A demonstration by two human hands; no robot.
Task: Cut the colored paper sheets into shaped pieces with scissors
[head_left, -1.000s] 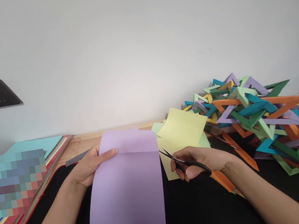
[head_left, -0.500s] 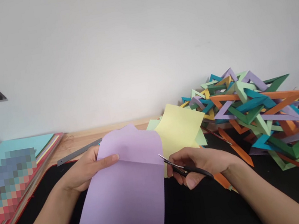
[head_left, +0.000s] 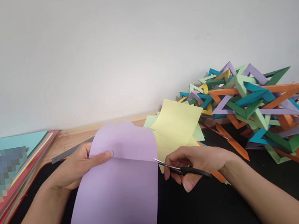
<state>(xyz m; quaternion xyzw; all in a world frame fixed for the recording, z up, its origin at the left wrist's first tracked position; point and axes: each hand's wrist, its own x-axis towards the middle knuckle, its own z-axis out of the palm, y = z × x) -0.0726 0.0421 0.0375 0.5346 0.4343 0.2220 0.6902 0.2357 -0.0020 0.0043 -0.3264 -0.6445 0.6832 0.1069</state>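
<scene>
A large sheet of purple paper [head_left: 115, 200] with a crease across its upper part is gripped at its left edge by my left hand [head_left: 81, 164], thumb on top. The far end of the sheet curls back. In my right hand [head_left: 197, 163] are small scissors [head_left: 187, 169] with black handles and short metal blades. Their tips lie at the sheet's right edge, level with the crease; whether the paper sits between the blades is hard to tell. Behind the sheet lie yellow paper [head_left: 179, 120] and pale green paper [head_left: 198, 133].
A big heap of interlocked folded paper pieces [head_left: 262, 105] in many colours fills the right. At the left stands a stack of coloured paper [head_left: 37, 139]. A metal ruler [head_left: 67, 151] lies behind my left hand, and a black mat [head_left: 199, 210] covers the wooden table [head_left: 70, 134].
The paper, both hands and the scissors have shifted slightly left in view, along with a small shift of the whole scene. The scissor tips now meet the crease's right end more closely.
</scene>
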